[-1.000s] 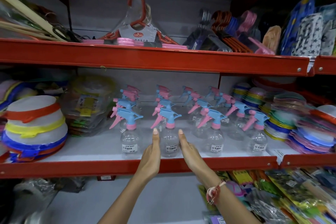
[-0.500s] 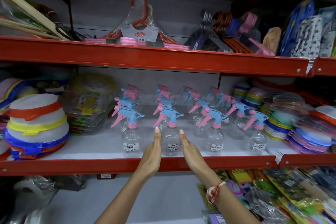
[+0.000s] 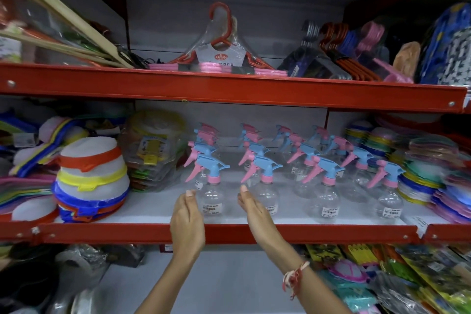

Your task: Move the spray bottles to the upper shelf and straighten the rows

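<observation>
Clear plastic spray bottles (image 3: 280, 160) with blue and pink trigger heads stand on the white middle shelf (image 3: 158, 208), ranged in four rows running front to back, each front bottle carrying a barcode label. The leftmost front bottle (image 3: 212, 194) stands between the person's two hands. The left hand (image 3: 188, 216) is raised at the bottle's left side, palm turned inward, fingers extended and loosely together; whether it touches the bottle cannot be told. The right hand (image 3: 254, 211) is at the bottle's right side, between it and the second front bottle (image 3: 266, 194), fingers slightly curled, thumb up. Neither grip is closed on anything; both are open. A red and white thread band (image 3: 294, 278) circles the right wrist. Left of the bottles on the same shelf sit bagged goods (image 3: 153, 150) and stacked sieves (image 3: 91, 178) with orange, yellow and blue rims. Stacked coloured lids (image 3: 430, 173) lie to the right. The upper shelf (image 3: 229, 90), edged in red, carries wrapped hangers (image 3: 221, 53).
</observation>
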